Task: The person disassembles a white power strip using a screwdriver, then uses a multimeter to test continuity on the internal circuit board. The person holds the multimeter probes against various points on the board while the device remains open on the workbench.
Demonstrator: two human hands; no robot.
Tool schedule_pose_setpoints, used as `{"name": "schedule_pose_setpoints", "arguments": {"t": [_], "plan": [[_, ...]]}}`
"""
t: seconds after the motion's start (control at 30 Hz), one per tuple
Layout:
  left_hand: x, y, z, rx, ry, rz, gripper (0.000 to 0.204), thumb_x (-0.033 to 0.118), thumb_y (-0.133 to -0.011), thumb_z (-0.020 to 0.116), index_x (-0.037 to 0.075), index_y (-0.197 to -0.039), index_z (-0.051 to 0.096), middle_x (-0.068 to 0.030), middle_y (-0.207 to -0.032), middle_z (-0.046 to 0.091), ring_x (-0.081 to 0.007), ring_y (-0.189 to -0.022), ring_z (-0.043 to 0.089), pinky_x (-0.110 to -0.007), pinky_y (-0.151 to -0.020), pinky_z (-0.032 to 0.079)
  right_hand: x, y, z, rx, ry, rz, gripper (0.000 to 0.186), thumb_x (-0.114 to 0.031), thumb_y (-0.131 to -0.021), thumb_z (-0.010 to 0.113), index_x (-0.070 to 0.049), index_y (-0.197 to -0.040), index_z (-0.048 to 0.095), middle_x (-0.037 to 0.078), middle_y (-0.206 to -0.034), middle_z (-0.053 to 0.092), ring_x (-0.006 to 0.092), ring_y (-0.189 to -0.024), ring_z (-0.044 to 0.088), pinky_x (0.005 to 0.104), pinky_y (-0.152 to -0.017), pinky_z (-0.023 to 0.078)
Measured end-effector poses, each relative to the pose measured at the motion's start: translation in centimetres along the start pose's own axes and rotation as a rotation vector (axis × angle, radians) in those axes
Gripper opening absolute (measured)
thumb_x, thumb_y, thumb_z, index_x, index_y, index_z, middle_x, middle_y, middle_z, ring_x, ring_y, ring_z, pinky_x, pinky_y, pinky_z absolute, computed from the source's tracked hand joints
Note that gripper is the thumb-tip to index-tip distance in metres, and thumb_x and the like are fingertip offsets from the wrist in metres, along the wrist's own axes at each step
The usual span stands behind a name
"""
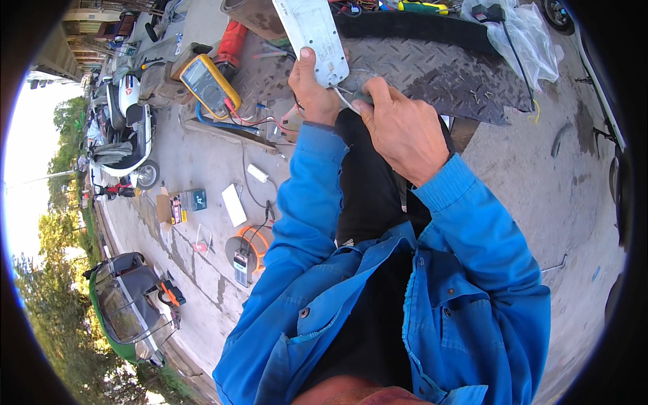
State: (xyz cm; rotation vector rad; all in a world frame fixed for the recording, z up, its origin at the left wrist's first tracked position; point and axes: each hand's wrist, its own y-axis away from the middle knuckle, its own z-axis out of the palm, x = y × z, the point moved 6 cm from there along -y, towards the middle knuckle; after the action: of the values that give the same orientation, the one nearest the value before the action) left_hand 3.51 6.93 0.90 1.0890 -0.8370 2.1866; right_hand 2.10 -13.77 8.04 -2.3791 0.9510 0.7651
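Note:
My left hand grips a long white casing with small screws along it, held tilted above my lap, thumb on its face. My right hand is closed just below the casing's lower end, its thumb and fingers on a white cable that runs to that end; a small grey item in these fingers is too hidden to make out. A yellow multimeter with red and black leads lies left of my left hand, beside a red power tool.
Dark diamond-plate metal bears a screwdriver and plastic bag. On the ground lie boxes, a white slab, an orange reel and a charger. A scooter and green vehicle stand left.

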Motion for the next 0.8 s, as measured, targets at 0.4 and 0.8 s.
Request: {"name": "schedule_pose_setpoints", "arguments": {"t": [0.4, 0.8], "plan": [[-0.1, -0.2, 0.0, 0.007, 0.057, -0.015, 0.07, 0.051, -0.114, 0.066, -0.015, -0.138, 0.064, -0.0261, -0.113, 0.08, -0.0338, -0.094, 0.08, -0.046, -0.083, 0.065, -0.1, -0.4, -1.1, 0.199, -0.153, -0.341, 0.025, -0.008, -0.104, 0.076, -0.007, -0.127, 0.066, 0.019, -0.118, 0.061, 0.0423, -0.103, 0.072, 0.051, -0.085, 0.062], [-0.1, -0.3, -0.5, -0.064, -0.035, -0.033, 0.073, 0.051, -0.117, 0.056, -0.011, -0.154, 0.058, -0.0281, -0.131, 0.077, -0.0393, -0.112, 0.08, -0.053, -0.098, 0.066, -0.3, 0.2, -0.7, 0.206, 0.031, -0.372, 0.019, -0.006, -0.106, 0.074, -0.009, -0.123, 0.067, 0.017, -0.113, 0.061, 0.0415, -0.1, 0.072, 0.0523, -0.08, 0.061]]}}
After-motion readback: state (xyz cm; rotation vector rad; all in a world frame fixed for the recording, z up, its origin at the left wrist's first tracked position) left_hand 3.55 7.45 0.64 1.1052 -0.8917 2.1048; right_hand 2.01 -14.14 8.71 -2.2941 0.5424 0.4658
